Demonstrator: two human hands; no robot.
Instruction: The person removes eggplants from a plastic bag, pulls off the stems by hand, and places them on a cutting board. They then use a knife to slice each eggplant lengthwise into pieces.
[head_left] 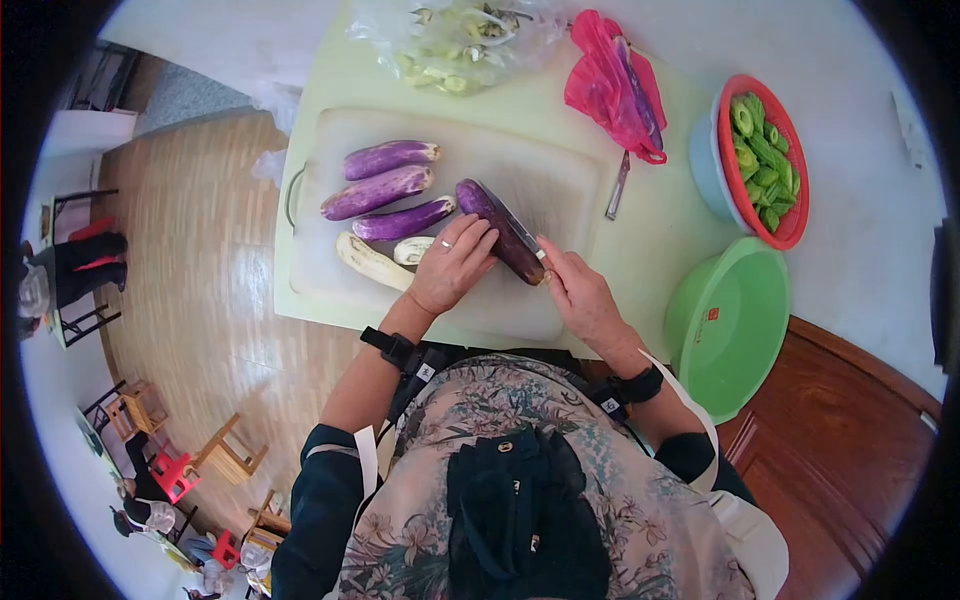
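A dark purple eggplant point(515, 255) lies slantwise on the white cutting board point(545, 150). My left hand point(455, 265) grips it from the left, fingers bent over its middle. A knife point(515, 222) runs lengthwise along the eggplant's right side, its blade against the skin. Its handle end is in my right hand point(585, 298), closed beside the eggplant's lower tip. Left of my hands, purple eggplant pieces point(378, 192) lie skin up in a loose stack. Below them, two pale cut halves point(372, 262) show their flesh, one partly behind my left hand.
A pink plastic bag point(600, 75) with an eggplant and a clear bag of green vegetables point(455, 45) lie at the table's back. A metal-handled utensil point(618, 190) pokes out below the pink bag. Right are a red basket point(735, 100) of green slices and a green basin point(735, 330).
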